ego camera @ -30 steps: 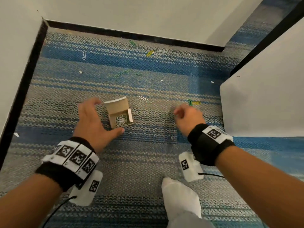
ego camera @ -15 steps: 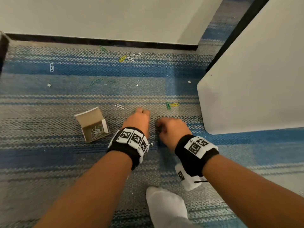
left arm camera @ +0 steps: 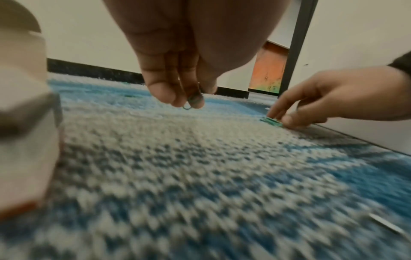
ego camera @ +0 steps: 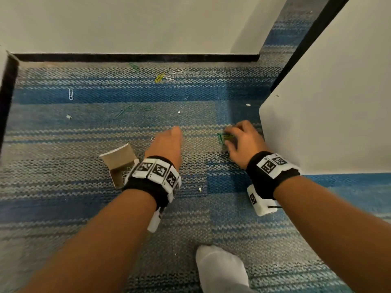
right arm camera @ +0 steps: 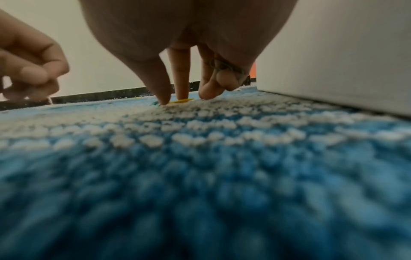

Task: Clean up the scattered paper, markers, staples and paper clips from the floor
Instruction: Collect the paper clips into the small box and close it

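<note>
On the striped carpet (ego camera: 190, 218) my left hand (ego camera: 169, 140) hovers with its fingers bunched, and in the left wrist view this left hand (left arm camera: 186, 100) pinches a small paper clip (left arm camera: 186, 107). My right hand (ego camera: 239, 140) reaches down by the white panel, thumb and forefinger on a green clip (ego camera: 220, 138) and a yellow clip (right arm camera: 181, 101). Its curled outer fingers keep several clips (right arm camera: 227, 69) against the palm. An open cardboard box (ego camera: 118, 159) with clips inside lies left of my left wrist.
Loose clips lie farther off: a white one (ego camera: 71, 94), a yellow one (ego camera: 159, 77), green ones (ego camera: 124, 111). Tiny staples (ego camera: 182, 106) and paper bits (ego camera: 68, 116) dot the carpet. A white panel (ego camera: 317, 123) stands right, a black baseboard (ego camera: 135, 57) behind, my socked foot (ego camera: 220, 269) below.
My left hand left the box and moved right to the middle of the carpet, fingers now bunched. My right hand moved forward onto the green and yellow clips.
</note>
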Demonstrator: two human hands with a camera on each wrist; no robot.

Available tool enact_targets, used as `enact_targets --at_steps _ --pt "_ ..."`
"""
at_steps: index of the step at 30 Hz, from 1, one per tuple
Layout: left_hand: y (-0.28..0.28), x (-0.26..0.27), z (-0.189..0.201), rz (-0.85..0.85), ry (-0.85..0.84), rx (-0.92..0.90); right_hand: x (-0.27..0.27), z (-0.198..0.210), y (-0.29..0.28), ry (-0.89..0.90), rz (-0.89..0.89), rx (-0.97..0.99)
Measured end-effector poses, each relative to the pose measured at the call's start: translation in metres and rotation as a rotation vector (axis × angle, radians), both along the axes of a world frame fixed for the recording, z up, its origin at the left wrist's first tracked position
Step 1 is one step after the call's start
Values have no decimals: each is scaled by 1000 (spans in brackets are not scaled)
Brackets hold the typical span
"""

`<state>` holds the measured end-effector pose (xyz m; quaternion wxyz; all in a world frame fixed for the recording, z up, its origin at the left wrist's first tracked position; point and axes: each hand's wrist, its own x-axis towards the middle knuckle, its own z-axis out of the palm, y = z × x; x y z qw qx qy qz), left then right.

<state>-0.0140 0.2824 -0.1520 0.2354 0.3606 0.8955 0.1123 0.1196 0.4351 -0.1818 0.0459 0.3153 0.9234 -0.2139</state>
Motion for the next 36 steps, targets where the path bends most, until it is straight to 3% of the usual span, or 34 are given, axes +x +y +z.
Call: enact_targets --at_steps 2,5,11,18,23,27,31,34,36 --pt "3 -16 5 45 41 -10 -2 -1 2 44 18 15" --pt "3 -34 10 101 54 -91 -13 2 6 -63 16 -19" --pt "8 -41 7 -77 138 -504 -13 13 6 -122 -155 -260" --pt "4 -38 7 -129 237 -547 -18 3 -3 -43 -217 -192" --pt "1 -35 11 -178 242 -511 -40 13 -1 -238 -143 -167" --pt "-13 -37 22 -141 154 -306 -45 31 -9 -345 -105 -169" --pt "-39 -36 51 164 -14 180 -39 37 -25 -347 -188 -222" --pt "-58 -54 67 427 -164 403 -53 30 -37 -26 -400 -517" --pt "-72 -74 67 625 -340 609 -67 26 -48 221 -605 -923"
